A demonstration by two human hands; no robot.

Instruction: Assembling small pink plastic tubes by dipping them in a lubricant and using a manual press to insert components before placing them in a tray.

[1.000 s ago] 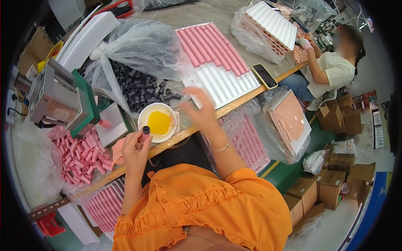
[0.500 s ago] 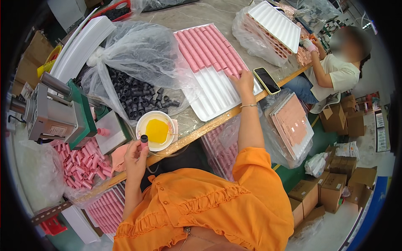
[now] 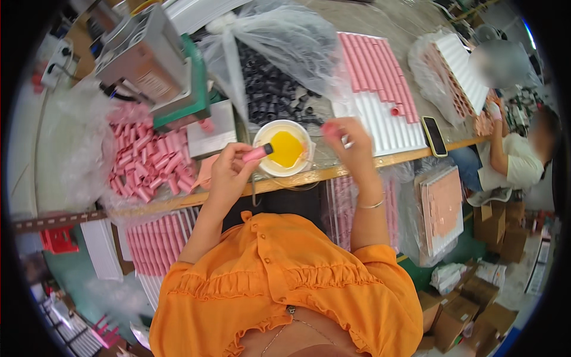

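Observation:
My left hand (image 3: 229, 169) pinches a pink tube (image 3: 256, 154) with a black collar on its far end. That end points right and reaches over the rim of a white bowl (image 3: 260, 162) holding yellow liquid (image 3: 286, 149). Right of the bowl, my right hand (image 3: 352, 146) is raised with curled fingers. Something pink shows at its fingertips, too blurred to name. Beyond it lies a white ridged tray (image 3: 380, 132), its far part filled with rows of pink tubes (image 3: 372, 62). Black collars (image 3: 270, 89) lie heaped behind the bowl, partly under clear plastic.
Loose pink tubes (image 3: 151, 157) are piled at the left beside a grey and green machine (image 3: 157, 71). A phone (image 3: 434, 137) lies by the table edge (image 3: 297, 181). Another person (image 3: 514, 134) works at the right, near stacked trays (image 3: 461, 71). Cardboard boxes (image 3: 458, 318) stand on the floor.
My right hand has left the tray and come left toward the bowl. My left hand has tipped the collared tube from upright to slanting toward the bowl. The whole view has shifted.

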